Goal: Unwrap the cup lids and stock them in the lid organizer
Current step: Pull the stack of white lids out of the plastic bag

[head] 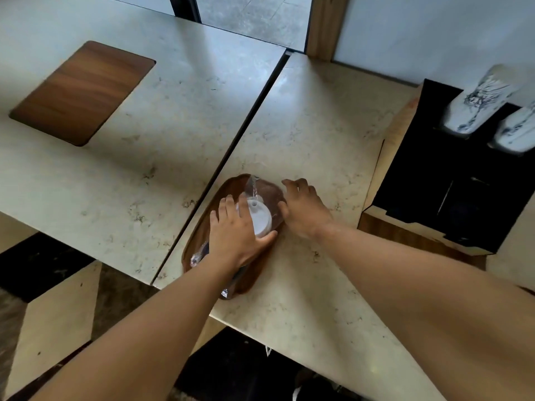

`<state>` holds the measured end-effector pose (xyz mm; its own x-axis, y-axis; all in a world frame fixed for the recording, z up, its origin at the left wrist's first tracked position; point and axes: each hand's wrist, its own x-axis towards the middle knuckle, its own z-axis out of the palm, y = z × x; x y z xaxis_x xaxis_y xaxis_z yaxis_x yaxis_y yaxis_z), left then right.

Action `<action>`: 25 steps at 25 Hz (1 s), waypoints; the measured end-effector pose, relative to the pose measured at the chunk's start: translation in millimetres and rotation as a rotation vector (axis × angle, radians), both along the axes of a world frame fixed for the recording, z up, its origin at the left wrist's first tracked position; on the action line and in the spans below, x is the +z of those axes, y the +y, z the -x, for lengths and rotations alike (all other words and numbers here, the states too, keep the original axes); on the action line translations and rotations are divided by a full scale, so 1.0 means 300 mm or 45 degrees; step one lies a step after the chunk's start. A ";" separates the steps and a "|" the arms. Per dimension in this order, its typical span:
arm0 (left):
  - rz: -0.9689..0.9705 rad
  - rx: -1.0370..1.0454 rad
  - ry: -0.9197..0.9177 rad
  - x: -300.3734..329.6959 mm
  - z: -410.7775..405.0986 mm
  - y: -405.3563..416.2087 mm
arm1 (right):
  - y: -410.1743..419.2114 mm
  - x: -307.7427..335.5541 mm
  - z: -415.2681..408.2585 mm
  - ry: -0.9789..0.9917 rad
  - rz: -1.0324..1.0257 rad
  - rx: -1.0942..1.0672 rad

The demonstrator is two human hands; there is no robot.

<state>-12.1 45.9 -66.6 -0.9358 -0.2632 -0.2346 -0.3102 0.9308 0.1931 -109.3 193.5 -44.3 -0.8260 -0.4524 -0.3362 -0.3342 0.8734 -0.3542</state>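
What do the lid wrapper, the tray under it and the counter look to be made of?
Lid wrapper: thin clear plastic film, seemingly; glossy, crinkled, see-through. Tray: looks like dark wood or wood-look laminate, with a smooth brown surface. Counter: pale stone or stone-look laminate, judging by its mottled veining and soft sheen.

Both your bare forearms reach forward and inward from the lower edge of the view, converging toward the middle. Your left hand lies palm down, fingers spread and pointing away from you, the thumb stretched out to the right. Your right hand sits just beside it, slightly farther out, knuckles up, wrist bent, fingers curled downward. The two hands are close together but not touching.
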 end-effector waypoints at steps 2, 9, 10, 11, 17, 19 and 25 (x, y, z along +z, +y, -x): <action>0.018 -0.004 0.052 -0.014 0.006 0.010 | 0.010 -0.018 0.001 -0.024 0.044 -0.034; 0.054 -0.060 0.079 -0.014 0.018 0.019 | 0.038 -0.043 -0.016 -0.083 0.159 -0.108; 0.047 -0.076 0.086 -0.012 0.018 0.021 | 0.045 -0.043 -0.017 -0.082 0.174 -0.114; 0.041 -0.089 0.092 -0.009 0.020 0.024 | 0.054 -0.039 -0.017 -0.079 0.185 -0.122; 0.002 -0.172 0.126 0.048 0.023 0.075 | 0.131 0.006 -0.039 -0.069 0.222 -0.168; -0.027 -0.194 0.145 0.073 0.023 0.097 | 0.161 0.025 -0.053 -0.065 0.256 -0.213; -0.002 -0.394 0.179 0.127 -0.035 0.196 | 0.334 0.077 -0.179 -0.101 0.334 -0.342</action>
<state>-1.5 104.8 -28.6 -0.9944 0.0388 -0.0981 0.0168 0.9764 0.2154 -55.5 293.6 -21.0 -0.9030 -0.3024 -0.3051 -0.0682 0.8022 -0.5932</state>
